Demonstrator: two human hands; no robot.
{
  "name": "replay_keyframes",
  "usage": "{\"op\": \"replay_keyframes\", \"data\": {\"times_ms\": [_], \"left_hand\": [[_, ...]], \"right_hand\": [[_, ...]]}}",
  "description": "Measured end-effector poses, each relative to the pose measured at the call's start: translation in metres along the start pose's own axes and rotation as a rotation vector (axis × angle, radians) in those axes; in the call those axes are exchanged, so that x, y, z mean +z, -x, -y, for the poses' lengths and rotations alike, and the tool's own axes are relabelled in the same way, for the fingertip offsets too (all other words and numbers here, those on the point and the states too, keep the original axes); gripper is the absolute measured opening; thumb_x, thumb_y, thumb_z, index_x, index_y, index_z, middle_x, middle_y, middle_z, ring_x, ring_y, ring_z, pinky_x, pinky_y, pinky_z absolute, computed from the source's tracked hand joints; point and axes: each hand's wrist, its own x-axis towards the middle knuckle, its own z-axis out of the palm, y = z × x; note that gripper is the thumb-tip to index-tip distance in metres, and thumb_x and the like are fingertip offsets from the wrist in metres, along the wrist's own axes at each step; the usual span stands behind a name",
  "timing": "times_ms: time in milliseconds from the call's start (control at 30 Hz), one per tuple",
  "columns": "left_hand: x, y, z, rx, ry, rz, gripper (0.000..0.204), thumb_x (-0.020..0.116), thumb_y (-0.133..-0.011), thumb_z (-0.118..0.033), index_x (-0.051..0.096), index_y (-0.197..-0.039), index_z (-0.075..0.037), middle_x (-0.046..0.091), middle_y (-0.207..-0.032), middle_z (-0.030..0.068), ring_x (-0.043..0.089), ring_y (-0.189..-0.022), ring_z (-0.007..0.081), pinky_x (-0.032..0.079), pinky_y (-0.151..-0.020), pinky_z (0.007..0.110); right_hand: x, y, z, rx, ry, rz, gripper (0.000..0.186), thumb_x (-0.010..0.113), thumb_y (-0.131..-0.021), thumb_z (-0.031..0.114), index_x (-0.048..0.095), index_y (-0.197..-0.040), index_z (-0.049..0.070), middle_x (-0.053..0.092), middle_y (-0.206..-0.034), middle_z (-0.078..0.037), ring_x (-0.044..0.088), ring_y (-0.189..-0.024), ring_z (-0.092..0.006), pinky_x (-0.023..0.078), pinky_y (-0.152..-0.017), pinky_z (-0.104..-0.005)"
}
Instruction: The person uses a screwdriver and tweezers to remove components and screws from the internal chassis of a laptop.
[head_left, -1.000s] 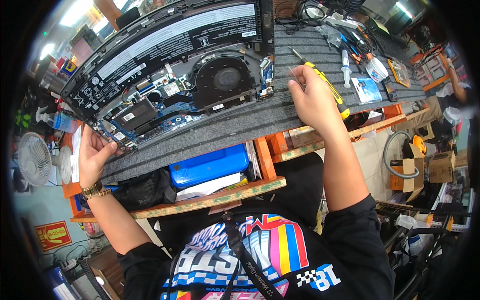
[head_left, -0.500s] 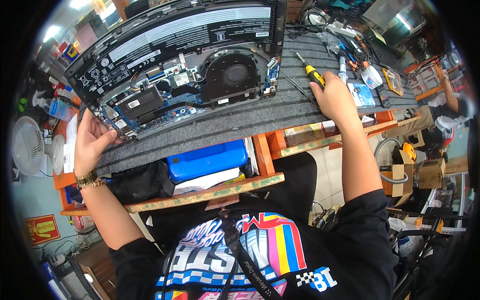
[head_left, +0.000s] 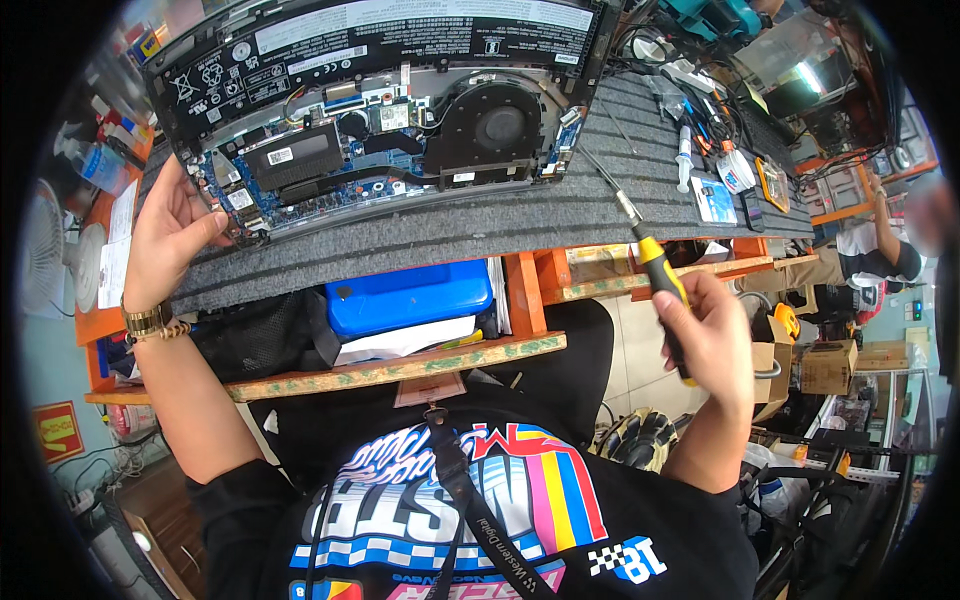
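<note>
An opened laptop base stands tilted up on the grey mat, its inside toward me. A long black battery runs along its top, with a blue circuit board and a round black fan below. My left hand grips the base's lower left corner, thumb in front. To the right, in front of the table edge, my right hand is closed around a yellow and black screwdriver. The screwdriver's metal shaft points up and left, toward the mat and apart from the laptop. Thin metal tweezers lie near its tip.
On the mat's right lie a syringe, a white tub, a blue card and a tangle of cables. Below the table top, an open drawer holds a blue case. A white fan stands left. Another person is far right.
My right hand has lifted the screwdriver off the mat and drawn it back toward me, past the table edge. The laptop base appears slightly farther right, still in my left hand.
</note>
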Motion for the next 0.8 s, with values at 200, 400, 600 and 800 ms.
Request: {"op": "replay_keyframes", "data": {"times_ms": [200, 400, 600, 800], "left_hand": [[-0.002, -0.003, 0.006, 0.024, 0.015, 0.023, 0.076, 0.069, -0.094, 0.0, 0.035, -0.162, 0.003, 0.063, -0.134, 0.0141, 0.07, -0.094, 0.0114, 0.06, -0.072, 0.025], [-0.001, -0.003, 0.001, -0.001, 0.034, 0.026, 0.077, 0.068, -0.093, 0.0, 0.034, -0.162, 0.003, 0.062, -0.133, 0.013, 0.07, -0.093, 0.011, 0.06, -0.072, 0.025], [0.0, -0.003, 0.001, -0.001, 0.039, 0.046, 0.077, 0.067, -0.093, 0.001, 0.034, -0.162, 0.002, 0.062, -0.133, 0.0127, 0.07, -0.094, 0.011, 0.06, -0.072, 0.025], [0.0, -0.002, 0.001, -0.011, 0.065, 0.035, 0.075, 0.065, -0.093, 0.005, 0.035, -0.162, 0.002, 0.062, -0.133, 0.0121, 0.068, -0.092, 0.0105, 0.059, -0.072, 0.025]], "right_hand": [[0.034, 0.01, 0.002, 0.026, 0.035, 0.064, 0.029, 0.077, -0.1, 0.022, 0.063, -0.103, -0.004, 0.065, -0.069, -0.002, 0.059, -0.05, -0.0089, 0.044, -0.045, -0.0272], [0.047, 0.001, 0.005, 0.046, 0.017, -0.001, 0.034, 0.084, -0.093, 0.022, 0.063, -0.099, -0.004, 0.065, -0.071, -0.003, 0.058, -0.048, -0.0091, 0.044, -0.043, -0.0276], [0.052, -0.001, 0.012, 0.025, -0.005, -0.044, 0.035, 0.084, -0.093, 0.022, 0.062, -0.098, -0.005, 0.064, -0.07, -0.003, 0.058, -0.047, -0.0095, 0.044, -0.042, -0.0283], [0.055, -0.007, 0.007, 0.007, 0.02, -0.037, 0.035, 0.083, -0.094, 0.023, 0.062, -0.097, -0.005, 0.063, -0.067, -0.003, 0.059, -0.047, -0.0108, 0.045, -0.042, -0.03]]}}
